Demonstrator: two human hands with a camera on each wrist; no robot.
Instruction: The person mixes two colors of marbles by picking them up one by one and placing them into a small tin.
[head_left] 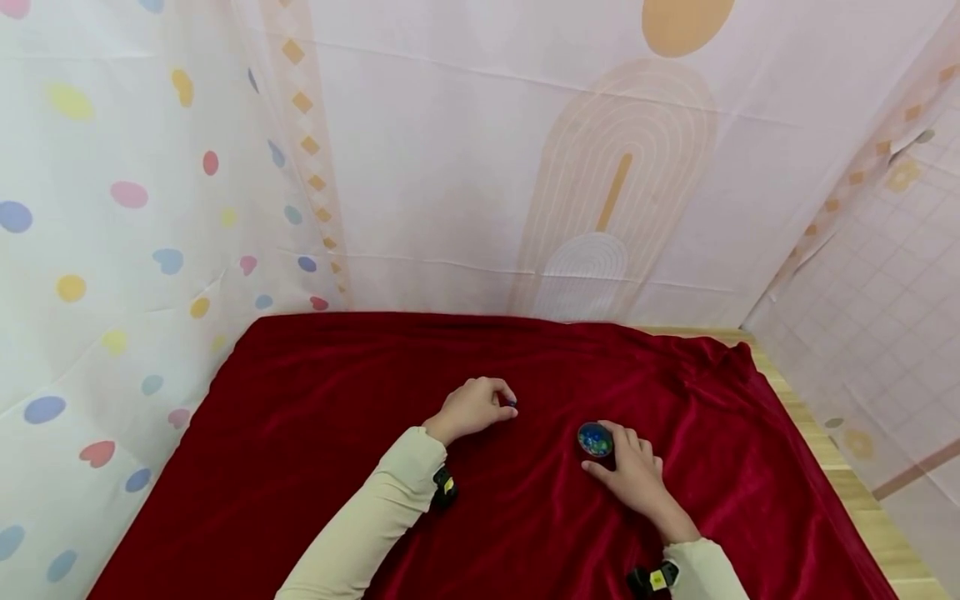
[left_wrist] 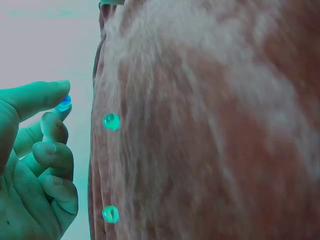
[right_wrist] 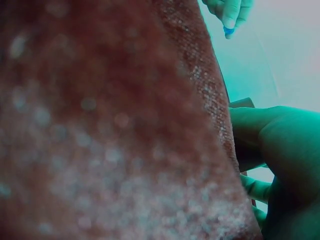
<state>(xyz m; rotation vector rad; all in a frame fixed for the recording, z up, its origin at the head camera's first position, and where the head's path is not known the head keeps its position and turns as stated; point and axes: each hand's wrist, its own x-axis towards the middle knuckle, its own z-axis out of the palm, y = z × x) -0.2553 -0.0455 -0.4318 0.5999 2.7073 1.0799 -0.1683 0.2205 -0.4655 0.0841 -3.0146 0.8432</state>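
Note:
My left hand [head_left: 471, 408] is over the middle of the red cloth [head_left: 360, 383], pinching a small blue marble [left_wrist: 63, 103] between thumb and forefinger. In the left wrist view its other fingers are curled, and two glassy marbles, an upper one [left_wrist: 111, 121] and a lower one [left_wrist: 110, 214], lie on the cloth beyond them. On the right, my right hand [head_left: 633, 475] grips a small round cup [head_left: 596, 439] from its right side, thumb in front and fingers behind. Blue and green pieces show inside the cup. The right wrist view mostly hides the cup behind the hand.
Wrinkled red cloth covers the table, with a strip of pale wood [head_left: 840, 475] showing along the right edge. A patterned curtain [head_left: 420, 167] hangs behind, a dotted one [head_left: 97, 250] at left and a grid-patterned one [head_left: 877, 308] at right.

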